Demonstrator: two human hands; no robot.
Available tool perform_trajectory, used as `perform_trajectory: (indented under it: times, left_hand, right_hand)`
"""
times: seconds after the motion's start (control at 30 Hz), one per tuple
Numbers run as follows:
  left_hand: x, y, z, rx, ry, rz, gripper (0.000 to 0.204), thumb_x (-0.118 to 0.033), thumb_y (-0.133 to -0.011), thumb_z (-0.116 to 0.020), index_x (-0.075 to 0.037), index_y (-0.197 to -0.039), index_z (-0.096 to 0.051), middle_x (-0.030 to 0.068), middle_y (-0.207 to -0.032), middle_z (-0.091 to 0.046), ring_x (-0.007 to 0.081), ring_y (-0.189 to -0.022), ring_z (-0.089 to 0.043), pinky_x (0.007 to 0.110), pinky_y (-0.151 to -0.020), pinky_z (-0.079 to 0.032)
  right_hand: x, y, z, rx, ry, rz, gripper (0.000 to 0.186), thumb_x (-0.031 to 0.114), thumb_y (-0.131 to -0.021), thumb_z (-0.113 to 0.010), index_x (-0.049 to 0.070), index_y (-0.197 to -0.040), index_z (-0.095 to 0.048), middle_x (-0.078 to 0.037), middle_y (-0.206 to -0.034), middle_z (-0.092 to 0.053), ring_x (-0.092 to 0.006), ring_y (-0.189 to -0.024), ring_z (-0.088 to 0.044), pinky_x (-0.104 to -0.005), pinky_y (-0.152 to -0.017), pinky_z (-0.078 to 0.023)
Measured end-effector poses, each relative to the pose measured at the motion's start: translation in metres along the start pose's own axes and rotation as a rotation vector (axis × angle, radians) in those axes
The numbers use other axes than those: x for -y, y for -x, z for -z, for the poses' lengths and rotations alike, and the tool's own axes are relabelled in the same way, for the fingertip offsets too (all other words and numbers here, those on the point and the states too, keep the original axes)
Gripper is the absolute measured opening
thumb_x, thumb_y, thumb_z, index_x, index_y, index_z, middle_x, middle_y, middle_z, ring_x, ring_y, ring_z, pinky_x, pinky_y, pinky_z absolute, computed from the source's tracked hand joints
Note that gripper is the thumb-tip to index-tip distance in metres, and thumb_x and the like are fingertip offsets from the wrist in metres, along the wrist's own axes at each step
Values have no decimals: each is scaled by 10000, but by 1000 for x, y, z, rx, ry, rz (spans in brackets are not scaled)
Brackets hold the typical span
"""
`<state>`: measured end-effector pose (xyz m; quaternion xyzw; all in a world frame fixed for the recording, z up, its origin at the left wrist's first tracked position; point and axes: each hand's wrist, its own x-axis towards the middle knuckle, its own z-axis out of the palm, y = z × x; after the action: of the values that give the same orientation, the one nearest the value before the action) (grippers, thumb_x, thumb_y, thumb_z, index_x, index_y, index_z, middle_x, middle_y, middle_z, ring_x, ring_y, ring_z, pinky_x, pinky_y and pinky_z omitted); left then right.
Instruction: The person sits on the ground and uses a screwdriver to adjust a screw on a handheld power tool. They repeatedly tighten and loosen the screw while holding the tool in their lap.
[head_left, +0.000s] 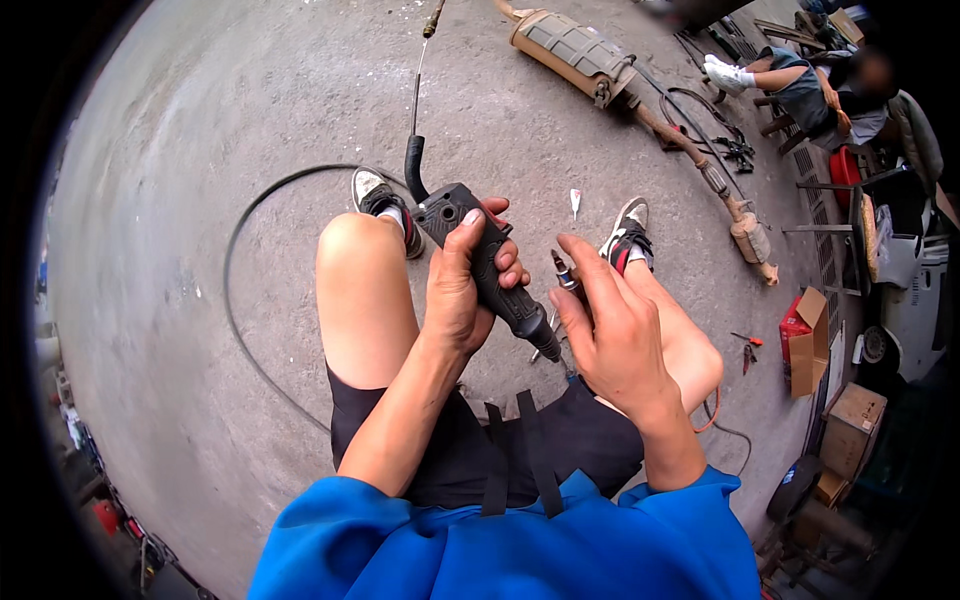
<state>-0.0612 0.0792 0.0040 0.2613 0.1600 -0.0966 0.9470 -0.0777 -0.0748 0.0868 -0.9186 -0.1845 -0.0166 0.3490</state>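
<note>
My left hand (pixel 465 280) is wrapped round the body of a black handheld rotary tool (pixel 490 262), thumb on top. The tool tilts, its narrow nose pointing down and right above my lap; a black cord sleeve (pixel 415 165) bends up from its far end. To its right, my right hand (pixel 615 325) has its fingers curled with a small dark-pointed bit (pixel 562 268) showing between thumb and forefinger. Part of this bit is hidden by the fingers. Thin silver metal (pixel 550 330) shows beside the tool's nose; its shape is unclear.
A grey cable (pixel 230 270) loops over the concrete floor on the left. Far right lies a rusty exhaust pipe with muffler (pixel 575 50). A small white tube (pixel 575 203) lies between my shoes. Rightward are a screwdriver (pixel 748 339), an open carton (pixel 806 345) and a seated person (pixel 800 90).
</note>
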Motion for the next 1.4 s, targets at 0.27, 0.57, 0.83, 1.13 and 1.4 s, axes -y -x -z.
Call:
perform_trajectory:
  times: [0.27,0.57,0.83,1.13,1.4]
  left_hand:
    - [2,-2,-7,5,13,-72,515,-480,-959,-586,-3,-1145,-538,40,-687,-502,111,-579,-487,254,-564,-446]
    - [-7,2,-2,-10,-6,-58,533,-473,-947,-606,12,-1165,-560,42,-796,-523,66,-680,-520,206,-569,-461]
    - [-9,4,-2,1,-7,-97,499,-454,-950,-614,8,-1133,-576,37,-722,-540,94,-611,-515,238,-575,-432]
    - [-11,5,-5,-8,-4,-93,501,-456,-950,-616,7,-1137,-570,35,-687,-557,103,-594,-517,248,-583,-424]
    - [-11,5,-7,-16,6,-86,503,-454,-947,-627,7,-1138,-567,34,-695,-558,102,-597,-512,248,-589,-429]
  right_hand:
    - [10,-18,-21,-151,-37,72,205,0,-831,-690,-7,-1024,-624,-151,-883,-658,-297,-724,-670,-359,-603,-515]
    - [22,-21,-35,-161,-9,123,224,-86,-813,-693,-61,-1021,-611,-147,-904,-656,-225,-722,-674,-288,-566,-523]
    - [27,-19,-36,-151,-7,97,214,-89,-819,-686,-62,-1017,-610,-152,-904,-656,-241,-731,-675,-313,-611,-541]
    - [27,-18,-36,-160,13,123,224,-66,-816,-702,-59,-1020,-612,-162,-910,-661,-264,-746,-673,-326,-625,-547]
    - [21,-15,-40,-201,29,156,242,-61,-818,-704,-58,-1042,-611,-174,-916,-658,-287,-774,-672,-342,-636,-545]
